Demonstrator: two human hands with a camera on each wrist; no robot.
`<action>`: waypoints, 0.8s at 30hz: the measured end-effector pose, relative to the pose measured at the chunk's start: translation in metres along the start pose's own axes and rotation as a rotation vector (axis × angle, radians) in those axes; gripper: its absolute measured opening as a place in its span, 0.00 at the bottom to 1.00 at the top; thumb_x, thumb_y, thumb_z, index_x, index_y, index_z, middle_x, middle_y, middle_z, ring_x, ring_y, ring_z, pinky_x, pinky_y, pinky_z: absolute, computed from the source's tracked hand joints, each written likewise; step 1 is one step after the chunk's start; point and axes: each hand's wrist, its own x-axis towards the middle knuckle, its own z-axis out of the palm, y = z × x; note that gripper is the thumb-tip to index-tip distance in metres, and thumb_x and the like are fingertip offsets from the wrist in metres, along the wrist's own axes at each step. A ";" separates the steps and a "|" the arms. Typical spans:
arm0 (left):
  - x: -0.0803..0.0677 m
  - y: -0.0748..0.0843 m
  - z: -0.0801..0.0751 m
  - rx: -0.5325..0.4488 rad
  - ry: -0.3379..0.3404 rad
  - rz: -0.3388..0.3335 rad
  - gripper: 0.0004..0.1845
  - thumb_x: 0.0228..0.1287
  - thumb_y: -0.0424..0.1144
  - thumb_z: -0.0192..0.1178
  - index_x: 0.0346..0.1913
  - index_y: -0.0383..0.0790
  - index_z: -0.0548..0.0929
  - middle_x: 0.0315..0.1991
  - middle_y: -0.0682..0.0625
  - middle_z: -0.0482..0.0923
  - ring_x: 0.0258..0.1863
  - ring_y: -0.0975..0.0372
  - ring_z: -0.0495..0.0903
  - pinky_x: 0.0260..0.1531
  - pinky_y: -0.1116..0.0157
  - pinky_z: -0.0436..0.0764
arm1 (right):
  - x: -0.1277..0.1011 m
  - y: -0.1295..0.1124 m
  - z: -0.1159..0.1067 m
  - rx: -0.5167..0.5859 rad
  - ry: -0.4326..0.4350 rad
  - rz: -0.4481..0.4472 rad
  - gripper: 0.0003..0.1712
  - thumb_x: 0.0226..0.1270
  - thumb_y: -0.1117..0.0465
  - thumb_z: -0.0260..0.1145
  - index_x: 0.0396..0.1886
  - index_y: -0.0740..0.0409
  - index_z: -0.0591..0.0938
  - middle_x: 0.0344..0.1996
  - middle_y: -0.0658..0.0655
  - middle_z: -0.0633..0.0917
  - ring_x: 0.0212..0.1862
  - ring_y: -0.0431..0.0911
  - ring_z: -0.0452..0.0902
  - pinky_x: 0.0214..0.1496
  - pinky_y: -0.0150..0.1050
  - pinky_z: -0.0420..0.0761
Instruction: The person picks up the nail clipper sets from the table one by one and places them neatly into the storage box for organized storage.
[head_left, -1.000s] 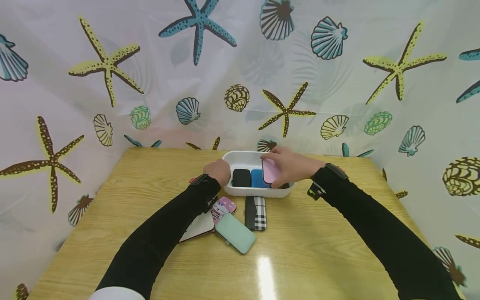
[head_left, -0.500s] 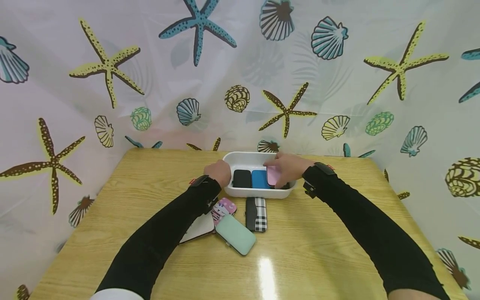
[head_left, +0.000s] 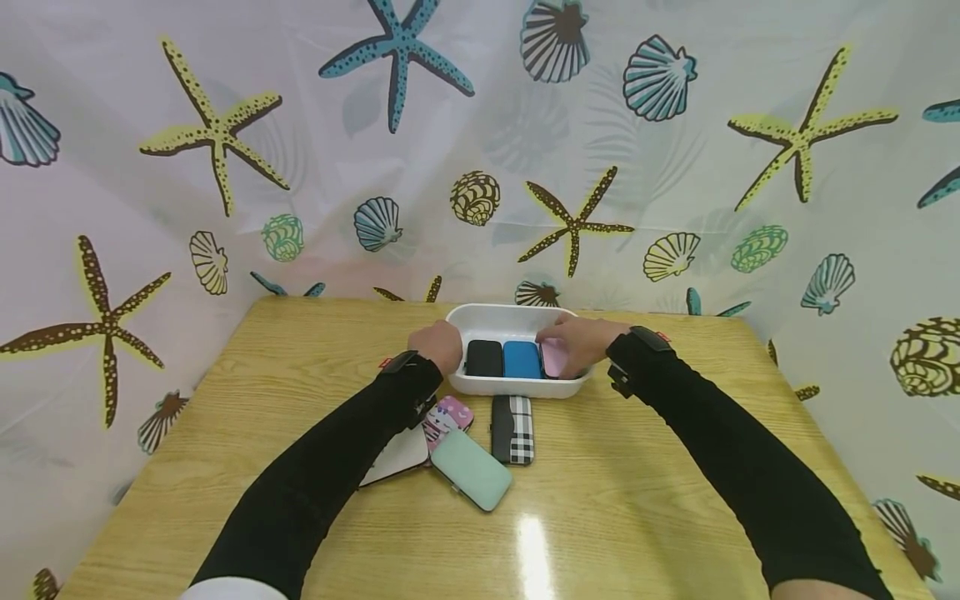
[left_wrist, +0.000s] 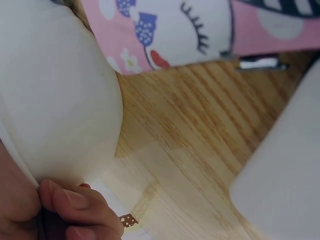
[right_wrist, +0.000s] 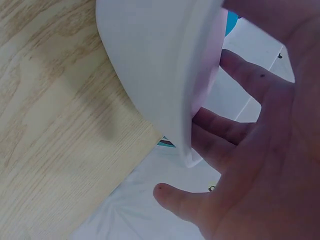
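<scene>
At the back of the table is a white oblong bin (head_left: 517, 387); in it a black case (head_left: 483, 358), a blue case (head_left: 522, 359) and a pink case (head_left: 553, 357) lie in a row. My right hand (head_left: 588, 337) reaches over the bin's right end and holds the pink case by its edges, low among the others. In the right wrist view, its fingertips (right_wrist: 204, 117) go in behind the bin's rim against the pink case. My left hand (head_left: 438, 344) grips the bin's left end, fingers curled at the rim in the left wrist view.
In front of the bin lie a black case with a plaid panel (head_left: 514, 430), a mint case (head_left: 471, 468), a pink cartoon case (head_left: 450, 417) and a white case (head_left: 397, 455), partly under my left sleeve. A patterned curtain (head_left: 315, 142) hangs behind the wooden table (head_left: 645, 475).
My right hand has lowered the pink case from above the bin into its place right of the blue one. My left hand has stayed at the bin's left end.
</scene>
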 end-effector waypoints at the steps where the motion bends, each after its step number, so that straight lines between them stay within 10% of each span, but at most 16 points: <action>1: 0.000 0.000 0.001 0.000 0.000 -0.001 0.14 0.74 0.40 0.54 0.51 0.35 0.83 0.45 0.45 0.83 0.35 0.56 0.81 0.42 0.56 0.84 | -0.001 0.000 0.000 0.006 0.000 -0.008 0.45 0.55 0.46 0.78 0.73 0.43 0.71 0.69 0.60 0.67 0.56 0.55 0.71 0.59 0.53 0.75; 18: -0.007 0.000 -0.003 0.005 -0.006 0.001 0.14 0.75 0.41 0.53 0.51 0.35 0.84 0.46 0.45 0.83 0.35 0.56 0.81 0.42 0.55 0.85 | -0.008 -0.007 0.002 0.021 0.057 -0.043 0.43 0.57 0.45 0.75 0.72 0.50 0.72 0.72 0.60 0.68 0.61 0.54 0.71 0.65 0.53 0.73; 24: -0.004 0.001 -0.002 -0.008 0.007 0.010 0.14 0.75 0.41 0.53 0.50 0.35 0.83 0.44 0.45 0.83 0.34 0.56 0.81 0.41 0.56 0.85 | -0.021 -0.015 0.003 -0.012 0.251 -0.185 0.33 0.67 0.50 0.69 0.69 0.56 0.75 0.67 0.60 0.74 0.67 0.57 0.71 0.69 0.57 0.70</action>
